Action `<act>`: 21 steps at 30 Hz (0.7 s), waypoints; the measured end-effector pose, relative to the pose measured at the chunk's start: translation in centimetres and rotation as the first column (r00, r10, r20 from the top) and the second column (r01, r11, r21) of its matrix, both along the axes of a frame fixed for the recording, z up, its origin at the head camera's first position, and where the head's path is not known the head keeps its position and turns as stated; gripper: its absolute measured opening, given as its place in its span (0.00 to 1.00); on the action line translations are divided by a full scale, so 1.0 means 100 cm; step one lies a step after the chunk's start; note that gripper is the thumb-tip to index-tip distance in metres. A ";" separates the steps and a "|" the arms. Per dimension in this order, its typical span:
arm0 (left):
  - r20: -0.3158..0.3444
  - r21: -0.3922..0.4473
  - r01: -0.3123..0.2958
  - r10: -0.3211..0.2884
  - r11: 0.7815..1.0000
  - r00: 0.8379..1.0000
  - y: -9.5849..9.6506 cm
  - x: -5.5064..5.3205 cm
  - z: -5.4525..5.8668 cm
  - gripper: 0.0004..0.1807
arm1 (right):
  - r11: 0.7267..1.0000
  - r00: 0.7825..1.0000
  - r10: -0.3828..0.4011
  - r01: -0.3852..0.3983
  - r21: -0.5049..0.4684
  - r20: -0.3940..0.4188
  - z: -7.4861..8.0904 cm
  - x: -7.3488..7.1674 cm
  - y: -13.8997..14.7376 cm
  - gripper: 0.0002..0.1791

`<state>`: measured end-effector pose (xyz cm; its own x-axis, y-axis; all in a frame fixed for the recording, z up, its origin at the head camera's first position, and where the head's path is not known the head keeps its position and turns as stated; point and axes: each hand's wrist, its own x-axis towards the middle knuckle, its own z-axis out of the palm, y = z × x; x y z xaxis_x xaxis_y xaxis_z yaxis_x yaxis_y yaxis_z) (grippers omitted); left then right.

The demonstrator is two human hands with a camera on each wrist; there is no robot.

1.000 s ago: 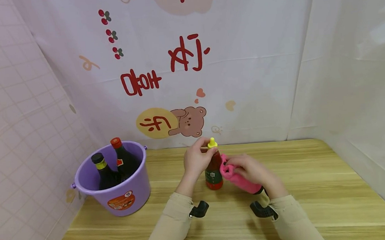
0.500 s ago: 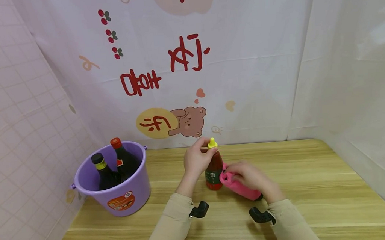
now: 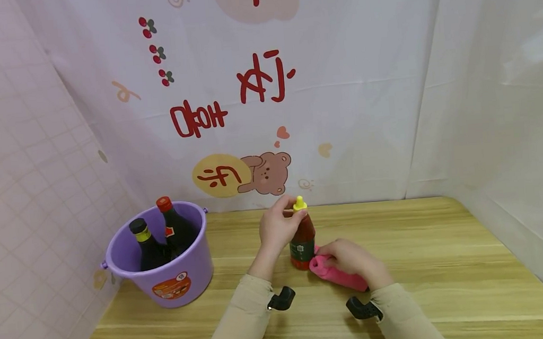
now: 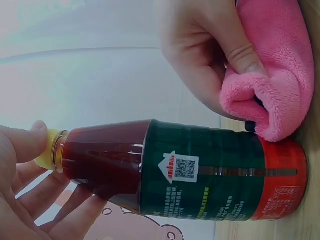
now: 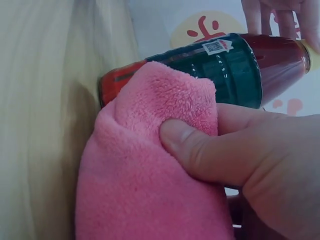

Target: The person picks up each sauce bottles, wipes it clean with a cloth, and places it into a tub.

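A sauce bottle [image 3: 302,241] with red-brown contents, a dark green label and a yellow pointed cap [image 3: 300,203] stands upright on the wooden table. My left hand [image 3: 279,224] pinches it at the cap, thumb on one side and fingers on the other. In my right hand [image 3: 352,259] is a folded pink fluffy cloth [image 3: 337,276], gripped between thumb and fingers. Its folded end lies against the lower part of the bottle, over the red band near the base, as the left wrist view shows of the cloth [image 4: 280,65]. Part of the label is covered by the cloth in the right wrist view.
To the left stands a purple bucket [image 3: 199,281] holding two dark bottles, one with a black cap [image 3: 137,225] and one with a red cap [image 3: 163,203]. A printed white curtain [image 3: 352,104] hangs behind the wooden table [image 3: 451,262].
My right hand has moved the pink cloth down along the bottle, from the upper body to near the base. The left hand keeps its hold at the cap.
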<state>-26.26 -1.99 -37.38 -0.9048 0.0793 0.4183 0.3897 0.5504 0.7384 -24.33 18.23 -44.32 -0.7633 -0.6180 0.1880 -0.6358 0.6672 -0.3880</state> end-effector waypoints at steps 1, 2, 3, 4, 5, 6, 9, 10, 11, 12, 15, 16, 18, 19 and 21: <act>0.001 -0.001 0.004 -0.004 1.000 1.000 0.000 0.000 0.000 0.15 | 1.000 1.000 -0.007 0.007 0.005 0.011 -0.001 0.000 0.000 0.08; 0.004 -0.002 0.011 -0.011 1.000 1.000 -0.001 0.000 0.000 0.15 | 1.000 1.000 -0.014 0.014 0.007 0.020 -0.001 0.001 0.000 0.08; 0.007 0.001 0.022 -0.022 1.000 1.000 -0.002 0.000 0.000 0.15 | 1.000 0.999 -0.023 0.022 0.008 0.026 -0.002 0.001 0.000 0.07; 0.011 0.004 0.034 -0.034 0.999 0.999 -0.003 -0.001 0.000 0.15 | 1.000 0.999 -0.029 0.029 0.009 0.022 -0.002 0.002 0.000 0.07; 0.016 0.008 0.049 -0.049 0.999 0.999 -0.005 -0.002 -0.001 0.15 | 0.999 0.999 -0.035 0.034 0.009 0.021 -0.003 0.002 0.000 0.07; 0.018 0.015 0.065 -0.066 0.998 0.998 -0.006 -0.003 -0.001 0.15 | 0.999 0.999 -0.035 0.035 0.008 0.016 -0.003 0.003 0.001 0.07; 0.037 0.056 0.125 -0.127 0.991 0.991 -0.012 -0.006 -0.002 0.14 | 0.999 0.999 -0.037 0.037 0.010 0.012 -0.004 0.005 0.003 0.06; 0.044 0.067 0.144 -0.147 0.987 0.988 -0.014 -0.008 -0.003 0.14 | 0.999 0.999 -0.034 0.034 0.010 0.010 -0.004 0.006 0.004 0.06; 0.049 0.076 0.163 -0.167 0.984 0.985 -0.015 -0.009 -0.003 0.14 | 1.000 1.000 -0.028 0.028 0.009 0.012 -0.004 0.006 0.005 0.06; 0.053 0.084 0.181 -0.186 0.980 0.981 -0.017 -0.011 -0.004 0.15 | 1.000 1.000 -0.020 0.020 0.006 0.009 -0.004 0.007 0.006 0.06; 0.059 0.102 0.236 -0.243 0.966 0.968 -0.020 -0.016 -0.004 0.16 | 1.000 1.000 0.006 -0.006 -0.006 -0.004 -0.003 0.008 0.009 0.07; 0.061 0.106 0.254 -0.262 0.961 0.963 -0.021 -0.017 -0.003 0.17 | 1.000 1.000 0.016 -0.016 -0.013 -0.007 -0.003 0.009 0.011 0.07; 0.072 0.119 0.300 -0.310 0.946 0.948 -0.023 -0.020 -0.001 0.18 | 0.999 1.000 0.028 -0.028 -0.022 -0.008 -0.002 0.011 0.014 0.07; 0.079 0.120 0.325 -0.335 0.938 0.939 -0.025 -0.021 0.000 0.18 | 0.999 0.999 0.032 -0.033 -0.026 -0.011 -0.001 0.011 0.016 0.07; 0.095 0.118 0.391 -0.402 0.913 0.911 -0.027 -0.024 0.002 0.19 | 0.999 0.999 0.034 -0.035 -0.029 -0.013 0.002 0.013 0.020 0.07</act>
<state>-28.63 -4.69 -37.19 -0.8490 0.4067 0.3373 0.4712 0.2938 0.8317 -23.03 20.21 -44.17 -0.7391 -0.6381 0.2158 -0.6632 0.6334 -0.3987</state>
